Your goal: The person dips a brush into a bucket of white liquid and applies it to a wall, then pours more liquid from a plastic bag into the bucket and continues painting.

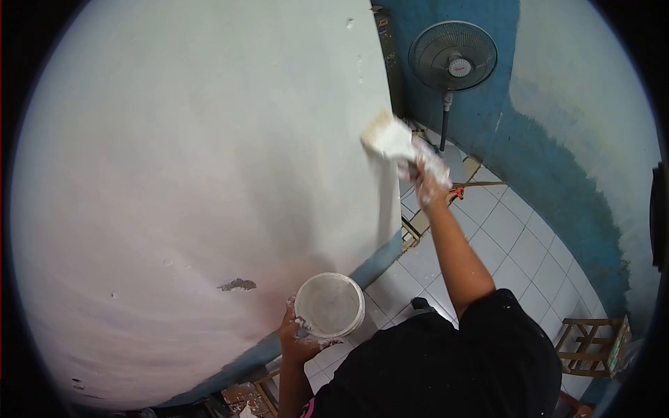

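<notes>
"White smears cover the right hand (431,182); is its grip closed?"

"Yes, around the brush (396,141), bristles aimed at the far right edge of the wall (209,132). Blur hides whether they touch."

"And the bucket (329,304)?"

"Near, beside the wall. The left hand (298,334) grips it low, thumb along its side, presumably keeping the mouth upward, clear of fingers and within the brush's reach."
</notes>
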Action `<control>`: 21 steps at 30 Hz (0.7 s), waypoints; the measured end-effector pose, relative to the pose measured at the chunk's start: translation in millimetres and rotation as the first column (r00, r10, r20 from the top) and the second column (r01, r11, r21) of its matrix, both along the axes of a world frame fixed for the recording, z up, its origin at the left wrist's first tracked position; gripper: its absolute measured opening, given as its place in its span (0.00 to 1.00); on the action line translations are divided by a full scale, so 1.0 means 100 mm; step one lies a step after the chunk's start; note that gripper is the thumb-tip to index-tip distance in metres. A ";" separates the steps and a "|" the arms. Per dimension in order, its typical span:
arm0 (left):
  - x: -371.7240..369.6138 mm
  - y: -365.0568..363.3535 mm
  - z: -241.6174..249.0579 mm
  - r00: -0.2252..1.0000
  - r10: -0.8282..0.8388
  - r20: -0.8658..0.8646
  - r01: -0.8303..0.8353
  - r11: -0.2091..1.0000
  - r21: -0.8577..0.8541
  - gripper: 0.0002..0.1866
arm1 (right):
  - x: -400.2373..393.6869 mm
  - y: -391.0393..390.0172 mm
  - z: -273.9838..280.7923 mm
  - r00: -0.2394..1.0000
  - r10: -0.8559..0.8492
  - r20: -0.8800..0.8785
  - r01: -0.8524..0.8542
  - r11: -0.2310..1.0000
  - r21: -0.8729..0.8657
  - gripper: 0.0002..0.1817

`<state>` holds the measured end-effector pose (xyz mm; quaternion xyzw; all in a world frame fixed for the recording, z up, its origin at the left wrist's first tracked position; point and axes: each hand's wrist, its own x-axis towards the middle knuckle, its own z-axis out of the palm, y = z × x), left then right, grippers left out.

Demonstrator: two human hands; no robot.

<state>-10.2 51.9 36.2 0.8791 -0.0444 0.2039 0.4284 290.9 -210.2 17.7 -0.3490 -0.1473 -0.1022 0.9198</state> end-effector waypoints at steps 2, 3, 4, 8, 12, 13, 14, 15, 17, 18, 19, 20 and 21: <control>-0.13 0.14 -0.05 0.999 -0.021 0.025 0.022 0.999 -0.035 0.43 | -0.37 0.14 -0.53 0.971 -0.091 -0.220 0.037 0.970 -0.242 0.26; -0.17 0.18 -0.05 0.999 -0.027 0.027 0.028 0.999 -0.036 0.43 | -0.44 0.24 -0.93 0.920 -0.091 -0.382 0.001 0.973 -0.230 0.24; -0.20 0.22 0.00 0.999 -0.035 0.027 0.036 0.999 -0.034 0.43 | -0.50 0.27 -1.16 0.927 -0.076 -0.368 -0.030 0.961 -0.276 0.17; -0.31 0.35 0.06 0.996 -0.067 0.052 0.073 0.992 -0.103 0.44 | -0.39 0.42 -0.30 0.947 -0.146 -0.285 0.003 0.894 -0.448 0.06; -0.41 0.51 -0.02 0.978 -0.175 0.113 0.181 0.982 -0.047 0.44 | -0.56 0.40 1.40 0.978 -0.209 0.016 0.202 0.918 -0.341 0.17; -0.46 0.53 -0.09 0.980 -0.158 0.120 0.169 0.982 -0.082 0.44 | -0.65 0.41 1.66 0.975 -0.219 0.027 0.219 0.938 -0.268 0.19; -0.49 0.54 -0.16 0.981 -0.141 0.130 0.157 0.981 -0.116 0.44 | -0.56 0.40 1.60 0.975 -0.207 0.078 0.219 0.955 -0.200 0.20; -0.53 0.56 -0.23 0.983 -0.156 0.094 0.169 0.973 -0.157 0.44 | -0.47 0.39 1.43 0.972 -0.197 0.127 0.213 0.968 -0.133 0.21; -0.58 0.60 -0.32 0.982 -0.181 0.044 0.187 0.960 -0.209 0.45 | -0.52 0.50 0.88 0.980 -0.126 0.152 0.140 0.986 -0.089 0.23; -0.59 0.64 -0.34 0.981 -0.191 0.031 0.193 0.956 -0.219 0.45 | -0.61 0.59 0.61 0.989 -0.148 -0.031 0.142 0.981 -0.133 0.24; -0.61 0.66 -0.34 0.981 -0.192 0.034 0.195 0.960 -0.202 0.46 | -0.64 0.60 0.21 0.975 -0.108 -0.194 0.084 0.988 -0.128 0.25; -0.63 0.67 -0.33 0.981 -0.189 0.039 0.193 0.964 -0.183 0.46 | -0.66 0.61 -0.27 0.978 -0.073 -0.196 0.058 0.995 -0.080 0.25; -0.65 0.69 -0.32 0.985 -0.167 0.044 0.172 0.970 -0.173 0.47 | -0.75 0.61 -0.52 0.943 -0.056 -0.329 0.027 0.995 -0.091 0.26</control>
